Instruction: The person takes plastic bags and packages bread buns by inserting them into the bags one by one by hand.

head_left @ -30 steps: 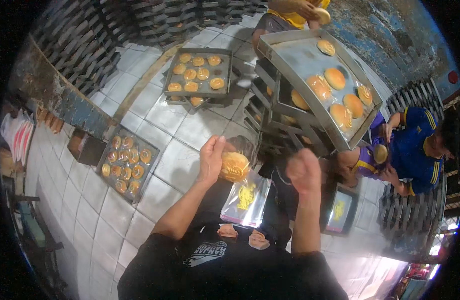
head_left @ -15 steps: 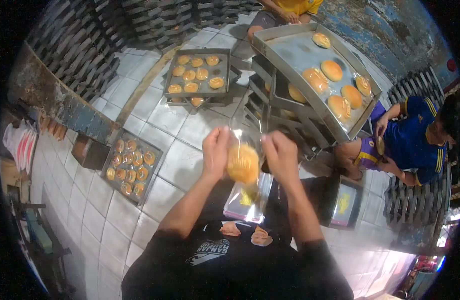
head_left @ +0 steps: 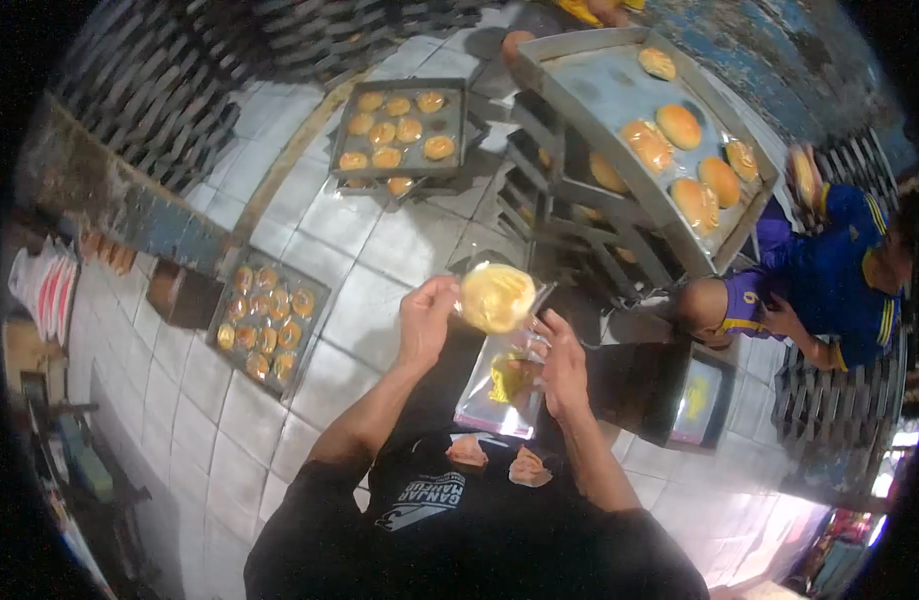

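Note:
A round golden bun [head_left: 496, 298] in a clear plastic bag is held up in front of my chest. My left hand [head_left: 424, 322] pinches the bag's left edge between thumb and fingers. On the other side, my right hand [head_left: 562, 368] has bent fingers at the bag's lower right edge; its grip is partly blurred. Below the bun lies a stack of clear plastic bags [head_left: 489, 405] with yellow print, on my lap.
A large tray [head_left: 599, 85] of buns rests on stacked trays ahead to the right. Wrapped buns fill another tray [head_left: 449, 130] ahead and a floor tray [head_left: 314, 345] at left. A box with bags [head_left: 694, 400] stands at right. A person in blue [head_left: 839, 270] sits beyond it.
The bagged bun has risen and tilted between my hands. My right hand has shifted lower relative to it. The person at right has moved one hand up toward the large tray.

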Demonstrator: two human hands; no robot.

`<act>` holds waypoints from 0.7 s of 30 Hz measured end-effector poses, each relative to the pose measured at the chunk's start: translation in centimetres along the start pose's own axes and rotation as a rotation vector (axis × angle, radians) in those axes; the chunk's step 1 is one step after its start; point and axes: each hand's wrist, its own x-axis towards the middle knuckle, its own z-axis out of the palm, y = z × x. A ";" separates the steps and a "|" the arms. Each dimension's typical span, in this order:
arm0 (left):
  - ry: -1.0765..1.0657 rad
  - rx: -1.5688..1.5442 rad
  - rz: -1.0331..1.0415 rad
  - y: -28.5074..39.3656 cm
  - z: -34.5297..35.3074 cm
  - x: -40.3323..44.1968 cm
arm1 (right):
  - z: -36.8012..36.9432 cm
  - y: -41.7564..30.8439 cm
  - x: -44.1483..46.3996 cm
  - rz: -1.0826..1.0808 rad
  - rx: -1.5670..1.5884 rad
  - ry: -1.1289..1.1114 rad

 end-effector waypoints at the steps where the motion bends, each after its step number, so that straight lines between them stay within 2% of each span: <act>1: -0.079 0.003 0.164 0.7 1.5 0.0 | 1.7 -3.0 -0.1 0.038 0.024 -0.083; 2: -0.158 0.003 0.326 1.1 2.8 0.3 | 2.3 -4.9 0.7 0.008 0.032 -0.069; 4: -0.223 -0.042 0.351 1.9 5.0 1.2 | 2.8 -8.4 2.1 -0.503 -0.670 -0.122; 6: 0.007 -0.334 0.224 5.5 7.9 0.8 | 3.7 -14.9 3.9 -0.918 -1.015 -0.055; 8: -0.070 -0.267 0.255 3.7 6.8 1.6 | 4.4 -19.9 8.1 -1.228 -1.089 0.062; 9: -0.267 0.072 0.290 2.8 5.9 1.0 | 4.6 -21.5 9.9 -1.252 -1.086 0.077; 10: -0.451 0.418 0.329 2.4 5.3 0.0 | 4.8 -22.9 11.5 -1.240 -1.258 0.139; 11: -0.447 0.708 0.558 2.2 4.9 -1.4 | 5.3 -24.6 12.7 -1.232 -1.425 0.203; 12: -0.409 0.999 0.785 1.9 4.4 -2.8 | 6.1 -25.1 12.1 -1.213 -1.386 0.182; 14: -0.330 1.183 0.809 0.6 2.8 -4.5 | 7.2 -23.2 8.5 -1.125 -1.340 0.131; 15: -0.319 1.187 0.829 0.2 2.0 -4.4 | 6.5 -21.1 7.2 -1.201 -1.236 0.024; 16: -0.368 1.162 0.883 -0.5 1.3 -4.1 | 5.1 -18.2 5.9 -1.135 -1.176 -0.175; 17: -0.423 1.135 0.927 -0.7 1.0 -3.9 | 3.9 -15.4 3.5 -0.845 -1.117 -0.366; 18: -0.431 1.137 0.923 -0.5 0.9 -4.0 | 2.6 -12.4 2.5 -0.950 -1.161 -0.464; 19: -0.452 1.088 0.988 0.0 1.0 -4.2 | 2.0 -11.2 0.3 -0.938 -1.350 -0.447; 20: -0.476 1.037 1.052 0.6 1.1 -4.4 | 0.0 -9.1 -0.5 -0.923 -1.346 -0.440; 21: -0.461 0.936 1.094 1.7 1.5 -4.8 | -3.0 -6.9 -0.6 -0.763 -1.528 -0.492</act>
